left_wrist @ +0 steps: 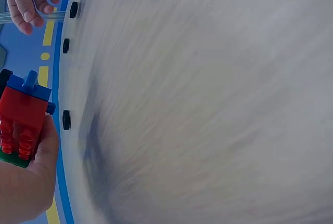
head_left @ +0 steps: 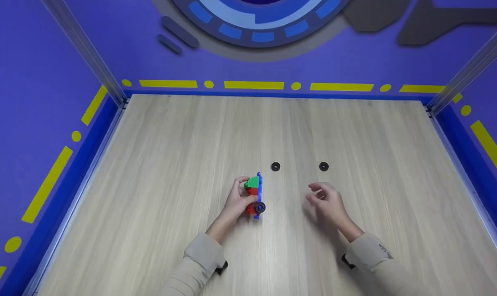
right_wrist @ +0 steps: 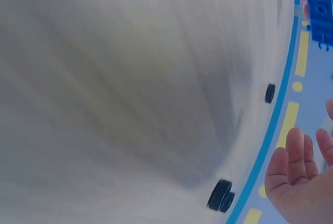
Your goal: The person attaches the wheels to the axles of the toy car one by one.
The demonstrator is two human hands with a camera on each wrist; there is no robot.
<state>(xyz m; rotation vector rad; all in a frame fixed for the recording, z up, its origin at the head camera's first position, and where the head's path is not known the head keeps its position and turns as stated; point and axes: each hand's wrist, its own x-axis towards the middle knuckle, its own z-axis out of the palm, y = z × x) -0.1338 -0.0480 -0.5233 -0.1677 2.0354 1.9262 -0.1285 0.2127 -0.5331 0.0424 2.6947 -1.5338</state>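
My left hand (head_left: pixel 235 202) grips a toy car (head_left: pixel 253 192) built of red and green bricks on a blue base, held turned on its side. A black wheel (head_left: pixel 260 207) sits on the near end of the base. In the left wrist view the red bricks (left_wrist: pixel 23 115) and blue base (left_wrist: pixel 31 84) show above the palm. My right hand (head_left: pixel 329 204) hovers over the table to the right, fingers loosely bent, holding nothing. Beyond the hands lie two loose black wheels, a left wheel (head_left: pixel 276 166) and a right wheel (head_left: pixel 323 166).
The left wrist view shows three black wheels on the table, the closest wheel (left_wrist: pixel 66 120) beside the left hand. The pale wooden table (head_left: pixel 182 144) is bordered by blue panels (head_left: pixel 104 45) with yellow marks. Metal posts (head_left: pixel 88 49) stand at its back corners.
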